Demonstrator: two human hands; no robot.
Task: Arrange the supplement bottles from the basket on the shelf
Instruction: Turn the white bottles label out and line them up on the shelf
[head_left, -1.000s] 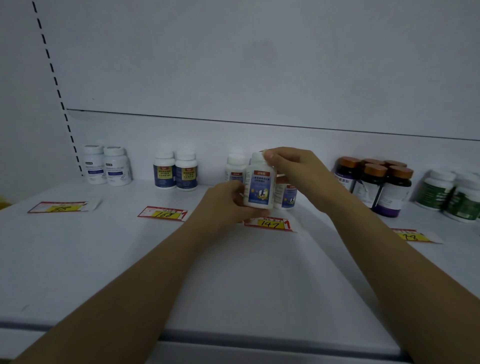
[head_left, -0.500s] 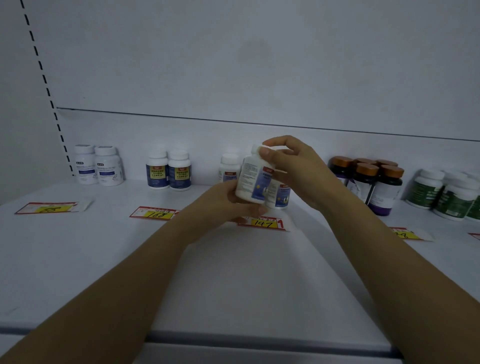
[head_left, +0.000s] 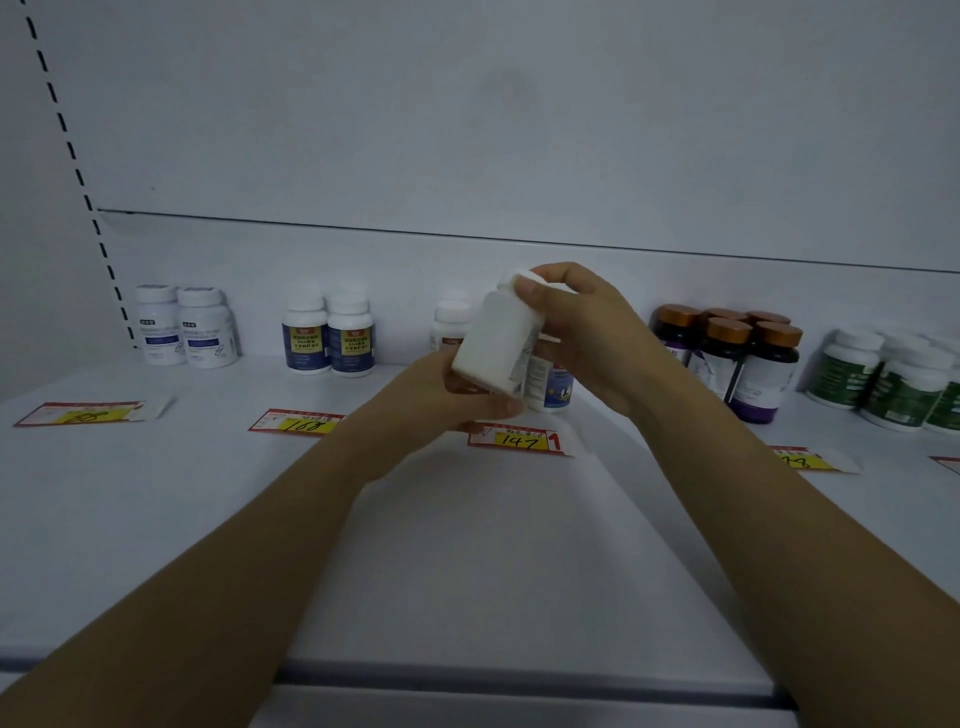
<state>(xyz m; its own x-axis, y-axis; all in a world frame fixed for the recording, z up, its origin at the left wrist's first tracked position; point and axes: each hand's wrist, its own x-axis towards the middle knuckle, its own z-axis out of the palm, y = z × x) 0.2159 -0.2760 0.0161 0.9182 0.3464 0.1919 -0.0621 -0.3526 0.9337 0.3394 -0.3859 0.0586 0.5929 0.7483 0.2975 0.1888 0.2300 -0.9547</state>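
The person holds one white supplement bottle (head_left: 492, 338) in both hands at the centre of the frame, tilted so its cap leans toward the upper right. The left hand (head_left: 441, 395) cups the base, fingers curled round the lower edge. The right hand (head_left: 592, 338) grasps the top, thumb and fingertips pinching the cap. The bottle seems to be lifted clear of the shelf (head_left: 467, 561), though the left hand hides its underside.

Just below the hands lies a red and yellow price tag (head_left: 519, 440) marked 147. Behind the held bottle stand a white-capped bottle (head_left: 450, 325) and, at its right, a blue-labelled bottle (head_left: 551, 384), both partly hidden.

Along the back wall, at the left of the frame, stand two pale bottles (head_left: 184, 325), then two navy-labelled bottles (head_left: 328, 335). To the right stands a cluster of dark bottles with copper caps (head_left: 737, 358), and at the far right green-labelled bottles (head_left: 883, 382).
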